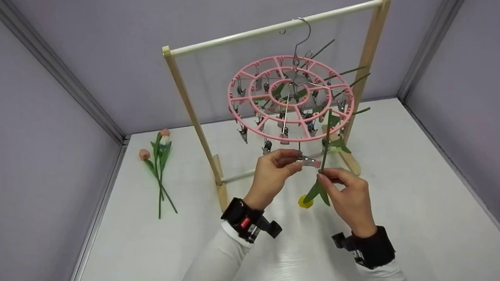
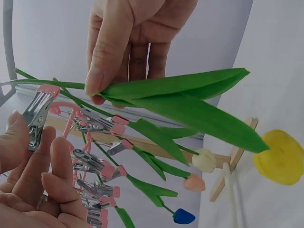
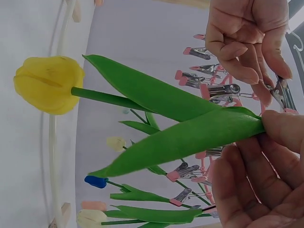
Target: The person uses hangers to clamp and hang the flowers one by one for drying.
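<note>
My left hand point(image 1: 272, 173) pinches the handles of a metal clip point(image 2: 40, 114) with pink tips, under the front edge of a round pink hanger point(image 1: 240, 99). In my right hand point(image 1: 352, 197), thumb and finger pinch the stem of a yellow artificial tulip point(image 3: 50, 85) close to its leaves. The tulip is upside down, its bloom low and its stem pointing up. Its stem passes beside the clip's pink tips; whether it lies between them I cannot tell. Other tulips hang bloom-down from the hanger's clips, among them a blue tulip point(image 2: 184, 216) and a peach one point(image 2: 194, 182).
The hanger hooks over the white rod point(image 1: 238, 36) of a wooden stand. Several loose tulips point(image 1: 159, 172), pink and white, lie at the table's left. Grey panels point(image 1: 38, 164) enclose the white table point(image 1: 427, 217). Stems stick out at the hanger's right side.
</note>
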